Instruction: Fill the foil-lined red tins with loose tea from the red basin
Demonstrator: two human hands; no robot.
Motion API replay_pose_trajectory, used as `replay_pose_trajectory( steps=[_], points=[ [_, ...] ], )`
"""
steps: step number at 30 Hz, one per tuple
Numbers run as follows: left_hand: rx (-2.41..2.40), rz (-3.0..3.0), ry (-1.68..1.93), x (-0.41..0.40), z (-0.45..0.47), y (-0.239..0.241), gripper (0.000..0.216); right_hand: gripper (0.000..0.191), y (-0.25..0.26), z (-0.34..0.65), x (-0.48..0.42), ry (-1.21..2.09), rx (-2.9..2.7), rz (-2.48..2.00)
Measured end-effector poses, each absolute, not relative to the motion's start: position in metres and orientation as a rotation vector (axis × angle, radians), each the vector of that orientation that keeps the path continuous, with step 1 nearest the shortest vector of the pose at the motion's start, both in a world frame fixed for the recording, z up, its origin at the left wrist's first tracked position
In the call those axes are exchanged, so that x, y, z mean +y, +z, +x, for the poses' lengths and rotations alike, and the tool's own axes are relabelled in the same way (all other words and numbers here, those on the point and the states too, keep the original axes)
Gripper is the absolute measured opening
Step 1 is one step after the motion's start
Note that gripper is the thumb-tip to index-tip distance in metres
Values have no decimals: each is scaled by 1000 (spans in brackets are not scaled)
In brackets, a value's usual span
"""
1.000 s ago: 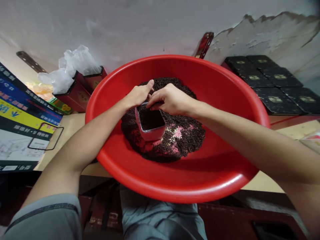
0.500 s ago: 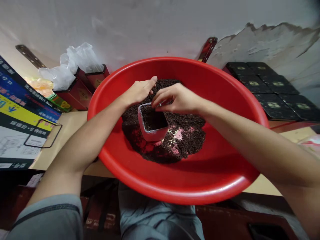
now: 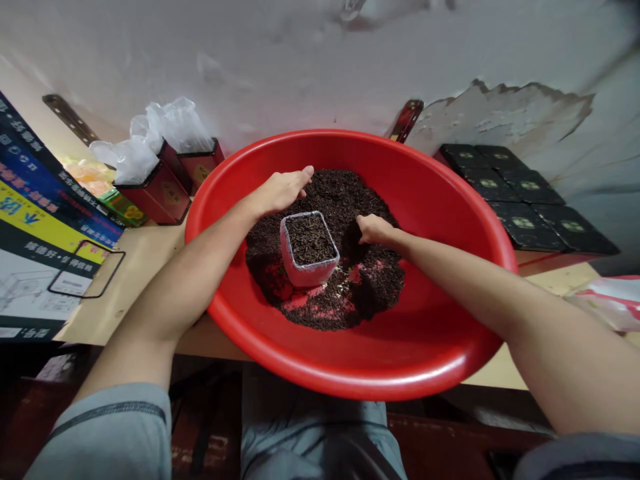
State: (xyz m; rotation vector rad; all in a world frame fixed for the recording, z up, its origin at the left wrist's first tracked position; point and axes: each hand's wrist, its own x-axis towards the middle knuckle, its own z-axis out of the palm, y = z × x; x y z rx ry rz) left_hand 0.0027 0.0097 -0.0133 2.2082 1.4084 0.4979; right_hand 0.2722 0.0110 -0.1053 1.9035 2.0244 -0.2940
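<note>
Plastic tub (image 3: 313,274), frame ctr, prob. was light, bendy; sides suited holding. L grip (image 3: 283,191) nearby, R grip (image 3: 375,229) touched dark leaves (image 3: 345,189); couldn't tell if either pinched.

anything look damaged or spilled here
Yes, the wall: a jagged-edged patch behind the black-topped containers, on the right, looks damaged, as if its surface has peeled. The dark granules around the plastic tub lie within the red basin; no spill shows outside.
</note>
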Motion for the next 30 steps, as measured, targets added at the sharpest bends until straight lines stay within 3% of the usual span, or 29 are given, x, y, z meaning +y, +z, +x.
replay_pose_trajectory(
  steps=[3, 7, 11, 13, 22, 30],
  points=[
    [1381, 2245, 406, 9, 5, -15, 76, 35, -95, 272, 23, -342, 2051, 1906],
    [1377, 2287, 296, 9, 6, -14, 76, 23, -68, 270, 32, -557, 2272, 2012],
    [1401, 2254, 188, 7, 5, -10, 73, 27, -34, 256, 17, -1250, 2648, 1879],
    [1373, 2192, 130, 5, 3, -7, 68, 33, -21, 245, 1, -1406, 2772, 1637],
    [1258, 2254, 123, 8, 4, -13, 57, 22, -10, 213, -41, -785, 3242, 1254],
    [1280, 2387, 47, 5, 3, -8, 53, 22, -8, 213, -52, -661, 3342, 898]
  ],
)
